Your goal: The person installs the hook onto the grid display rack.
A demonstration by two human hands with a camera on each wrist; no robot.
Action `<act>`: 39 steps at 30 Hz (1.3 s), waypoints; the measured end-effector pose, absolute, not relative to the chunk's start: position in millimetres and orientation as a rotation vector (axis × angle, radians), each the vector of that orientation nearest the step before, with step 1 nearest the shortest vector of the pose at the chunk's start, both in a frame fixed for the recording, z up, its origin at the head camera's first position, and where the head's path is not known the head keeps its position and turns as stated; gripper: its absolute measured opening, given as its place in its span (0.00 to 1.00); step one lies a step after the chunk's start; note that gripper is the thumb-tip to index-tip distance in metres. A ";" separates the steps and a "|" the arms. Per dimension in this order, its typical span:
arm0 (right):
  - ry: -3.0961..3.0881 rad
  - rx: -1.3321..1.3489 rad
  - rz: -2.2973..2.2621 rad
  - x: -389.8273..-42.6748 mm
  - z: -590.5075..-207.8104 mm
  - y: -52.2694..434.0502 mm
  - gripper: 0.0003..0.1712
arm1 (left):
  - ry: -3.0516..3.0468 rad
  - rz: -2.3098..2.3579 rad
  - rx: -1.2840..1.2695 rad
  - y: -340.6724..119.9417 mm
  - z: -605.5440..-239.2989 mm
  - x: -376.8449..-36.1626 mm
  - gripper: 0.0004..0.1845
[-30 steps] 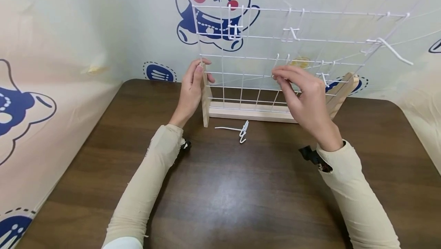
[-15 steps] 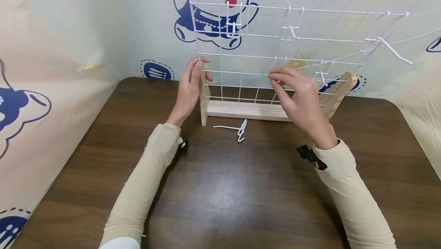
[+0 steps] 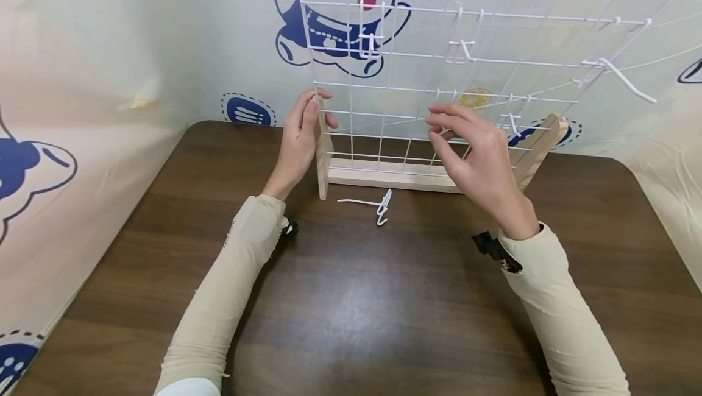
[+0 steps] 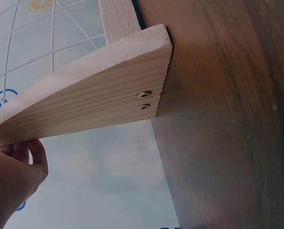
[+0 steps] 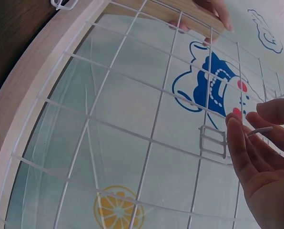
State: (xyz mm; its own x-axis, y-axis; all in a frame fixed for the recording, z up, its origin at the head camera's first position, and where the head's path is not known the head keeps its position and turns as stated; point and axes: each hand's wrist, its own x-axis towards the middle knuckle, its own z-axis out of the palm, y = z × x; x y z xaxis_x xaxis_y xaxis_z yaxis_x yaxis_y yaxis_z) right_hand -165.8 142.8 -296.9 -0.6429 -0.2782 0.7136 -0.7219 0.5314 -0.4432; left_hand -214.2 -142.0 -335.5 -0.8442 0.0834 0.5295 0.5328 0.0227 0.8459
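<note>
A white wire grid panel [image 3: 378,117] leans in a wooden stand [image 3: 395,178]. My left hand [image 3: 298,137] grips the stand's left upright [image 3: 323,158], thumb in front and fingers curled behind. My right hand [image 3: 477,152] is at the middle of the grid, thumb and fingertips parted around a white wire hook [image 5: 212,141]. In the right wrist view the hook's frame sits against the grid wires, its prong sticking out between thumb and fingers. Another white hook [image 3: 382,206] lies on the table in front of the stand.
Several white hooks hang on the grid, among them an upper left hook [image 3: 371,42], an upper middle hook [image 3: 465,50] and a long right hook [image 3: 625,81]. The brown table [image 3: 351,298] meets a patterned cloth backdrop [image 3: 181,49].
The right thumb and fingers have parted from their pinch on the hook, which stays at the grid. The left hand keeps its grip, and the view has shifted slightly.
</note>
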 end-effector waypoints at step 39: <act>-2.206 1.137 0.768 -141.2 -308.9 104.4 0.10 | -1.985 -1.888 -0.641 -143.0 -334.7 -212.9 0.18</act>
